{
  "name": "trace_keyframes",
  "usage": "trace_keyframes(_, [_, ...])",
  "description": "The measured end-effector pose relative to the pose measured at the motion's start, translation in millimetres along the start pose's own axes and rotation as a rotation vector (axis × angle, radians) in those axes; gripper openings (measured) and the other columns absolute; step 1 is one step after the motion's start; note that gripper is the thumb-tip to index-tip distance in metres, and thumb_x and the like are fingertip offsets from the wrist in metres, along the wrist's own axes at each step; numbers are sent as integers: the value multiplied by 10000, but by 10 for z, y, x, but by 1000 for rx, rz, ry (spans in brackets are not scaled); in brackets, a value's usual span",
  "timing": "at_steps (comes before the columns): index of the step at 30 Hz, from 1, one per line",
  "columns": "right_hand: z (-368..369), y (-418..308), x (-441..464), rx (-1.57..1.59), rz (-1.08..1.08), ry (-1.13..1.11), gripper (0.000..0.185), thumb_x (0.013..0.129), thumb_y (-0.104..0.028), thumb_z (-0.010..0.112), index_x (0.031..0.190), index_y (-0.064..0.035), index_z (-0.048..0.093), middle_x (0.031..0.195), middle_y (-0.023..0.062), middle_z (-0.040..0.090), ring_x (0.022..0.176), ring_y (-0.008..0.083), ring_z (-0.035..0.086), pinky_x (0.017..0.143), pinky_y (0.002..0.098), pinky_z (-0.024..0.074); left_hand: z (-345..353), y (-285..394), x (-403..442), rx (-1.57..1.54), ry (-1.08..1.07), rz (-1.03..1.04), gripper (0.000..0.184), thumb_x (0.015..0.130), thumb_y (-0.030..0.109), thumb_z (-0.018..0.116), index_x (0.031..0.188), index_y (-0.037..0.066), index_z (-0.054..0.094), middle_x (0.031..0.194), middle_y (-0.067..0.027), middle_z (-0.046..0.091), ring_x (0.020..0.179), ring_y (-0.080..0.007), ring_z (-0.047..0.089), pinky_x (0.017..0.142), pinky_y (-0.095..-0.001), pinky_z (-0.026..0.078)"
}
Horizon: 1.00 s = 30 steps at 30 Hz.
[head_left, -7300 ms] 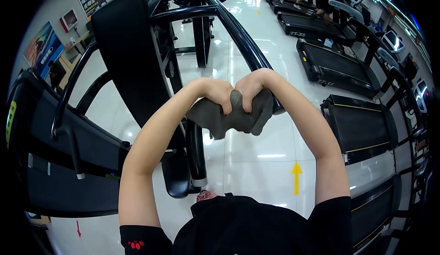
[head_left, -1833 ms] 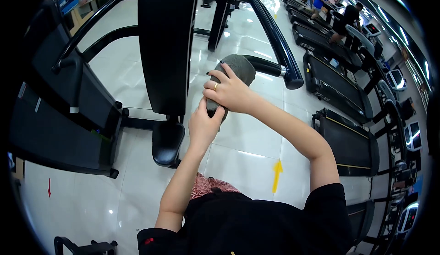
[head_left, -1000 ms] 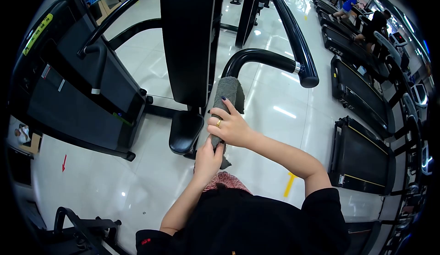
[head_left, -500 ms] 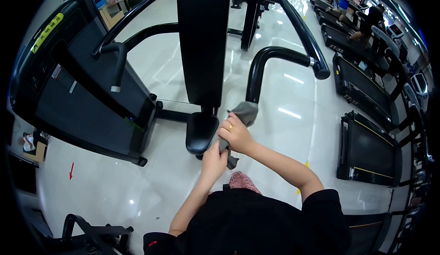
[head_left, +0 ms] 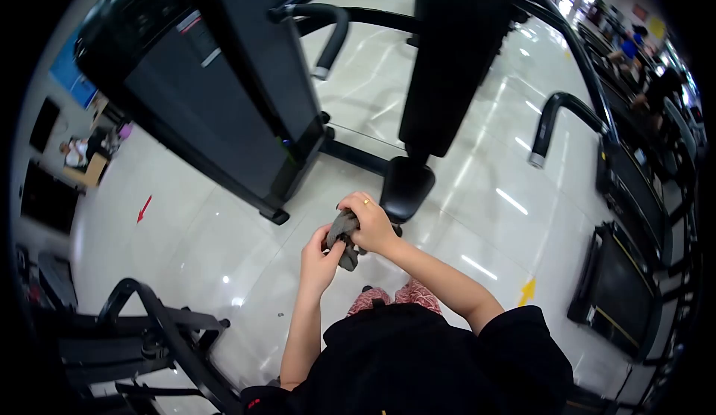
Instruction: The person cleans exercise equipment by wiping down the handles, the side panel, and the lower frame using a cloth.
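"Black metal and dark panels, upper left: that's the machine (head_left: 171, 90), and coming off it the first handle (head_left: 340, 36), no cloth on it!"

"Has that one been done?"

"Can't tell from here. Below it, just under mid-frame, the left hand (head_left: 318, 269), thumb and fingers pinching the grey cloth (head_left: 341, 226)!"

"Held in the air?"

"Looks so, bunched above the pale floor (head_left: 216, 240). Just beside, the right hand (head_left: 373, 227), fingers curled around the same cloth, gold ring (head_left: 366, 201) showing!"

"Keep going right."

"The black seat (head_left: 406, 190), centre right, near that hand. Then upper right, the far handle (head_left: 544, 131), bare, well apart from both hands!"

"So how far along?"

"My call: the cloth is finished with the far handle, this pass at least. What's left, the pictures don't settle."

"And against half a second ago?"

"Big swing! The cloth was covering the far handle's lower end. Now it's clear of it, bunched tighter, both hands lower left of the seat, and the machine sits farther right in frame."
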State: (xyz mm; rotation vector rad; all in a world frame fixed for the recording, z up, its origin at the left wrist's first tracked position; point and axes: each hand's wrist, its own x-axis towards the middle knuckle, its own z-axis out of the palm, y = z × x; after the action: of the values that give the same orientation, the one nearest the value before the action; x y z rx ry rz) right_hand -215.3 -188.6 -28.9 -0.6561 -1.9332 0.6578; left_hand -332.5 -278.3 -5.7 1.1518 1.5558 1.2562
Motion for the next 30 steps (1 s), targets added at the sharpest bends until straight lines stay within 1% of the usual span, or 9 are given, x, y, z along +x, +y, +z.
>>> trace_keyframes(7, [598, -216, 345, -18, -24, -29, 423, 503, 26, 566, 909, -63, 489, 920, 121, 473, 791, 316, 480, 677, 364, 431, -746, -143, -116, -176, 210, -108, 238, 767, 0, 510, 1004, -26, 522, 848, -45, 584, 747, -91, 551, 669, -231, 452])
trace_keyframes(10, [751, -181, 387, 112, 155, -262, 445, 542, 17, 565, 971, -53, 467, 933, 130, 490, 822, 314, 501, 703, 356, 434, -875, -152, -20, -167, 307, -89, 208, 776, 0, 501, 982, -19, 528, 832, -36, 574, 746, -88, 535, 670, -222, 437])
trace_keyframes(12, [807, -151, 454, 422, 351, -557, 538, 590, 11, 574, 1099, -24, 406, 1009, 150, 502, 909, 276, 526, 779, 345, 428, -905, -97, 115, -162, 347, -85, 195, 779, 3, 502, 970, -15, 530, 832, -36, 572, 748, -88, 530, 669, -219, 432])
trace_keyframes(16, [851, -36, 650, 636, 232, -694, 773, 641, -50, 597, 1308, -14, 207, 1181, 204, 442, 1110, 293, 465, 932, 337, 362, -905, 36, 505, -144, 423, -24, 185, 782, 15, 505, 964, -5, 529, 848, -40, 567, 764, -93, 526, 673, -222, 431])
trace_keyframes(21, [768, 166, 1119, 591, 158, -650, 825, 673, -82, 629, 1330, -23, 134, 1191, 222, 419, 1148, 312, 421, 956, 350, 325, -848, 235, 1156, -106, 432, 21, 223, 763, 22, 503, 985, 6, 515, 867, -54, 566, 778, -118, 529, 688, -237, 431])
trace_keyframes(23, [753, 320, 1322, 578, 249, -504, 841, 672, -100, 667, 1326, -31, 144, 1183, 219, 430, 1121, 322, 444, 927, 351, 354, -781, 282, 1449, 21, 351, 103, 236, 743, 19, 495, 979, 10, 505, 855, -69, 565, 786, -147, 533, 697, -257, 431])
trace_keyframes(25, [682, 485, 1531, 502, 271, -452, 815, 666, -126, 705, 1295, -36, 194, 1154, 208, 453, 1073, 321, 483, 884, 355, 391, -733, 472, 1692, 41, 284, 83, 266, 714, 0, 490, 980, 5, 496, 873, -93, 539, 815, -179, 527, 719, -274, 423])
trace_keyframes(27, [610, 641, 1721, 360, 162, -367, 723, 663, -101, 697, 1237, -50, 261, 1134, 213, 453, 1017, 371, 496, 827, 387, 421, -782, 555, 1927, 333, 240, 286, 303, 691, -12, 488, 994, -1, 493, 901, -107, 505, 847, -193, 513, 743, -275, 410])
trace_keyframes(30, [422, 792, 1963, 261, 132, -328, 676, 660, -89, 703, 1195, -47, 292, 1056, 193, 502, 948, 350, 536, 778, 371, 446, -805, 730, 2211, 252, 168, 252, 322, 678, -21, 493, 999, 3, 486, 921, -98, 461, 830, -196, 483, 743, -275, 399])
